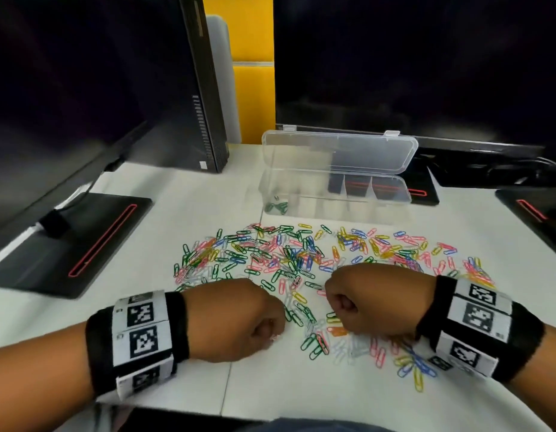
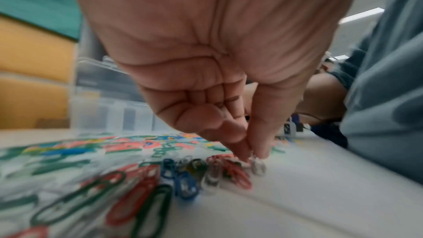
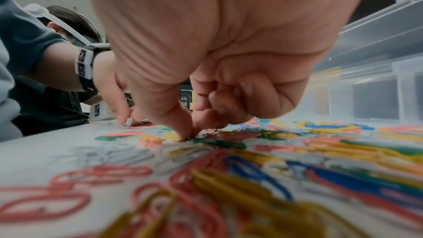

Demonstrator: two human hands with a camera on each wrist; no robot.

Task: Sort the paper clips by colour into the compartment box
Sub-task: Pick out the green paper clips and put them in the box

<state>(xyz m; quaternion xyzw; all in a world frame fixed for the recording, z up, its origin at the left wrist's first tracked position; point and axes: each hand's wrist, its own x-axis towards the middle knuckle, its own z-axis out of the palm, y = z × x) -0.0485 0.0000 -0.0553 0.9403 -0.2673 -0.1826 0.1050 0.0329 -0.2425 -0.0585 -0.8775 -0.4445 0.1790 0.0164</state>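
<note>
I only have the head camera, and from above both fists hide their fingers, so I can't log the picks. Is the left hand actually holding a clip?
Observer: Yes. The left wrist view shows the left hand pinching a white clip between thumb and forefinger, at the edge of the pile.
Operator: And the right?
Observer: The right wrist view shows the right hand with thumb and forefinger closed on the end of a dark green clip lying in the pile.
</note>
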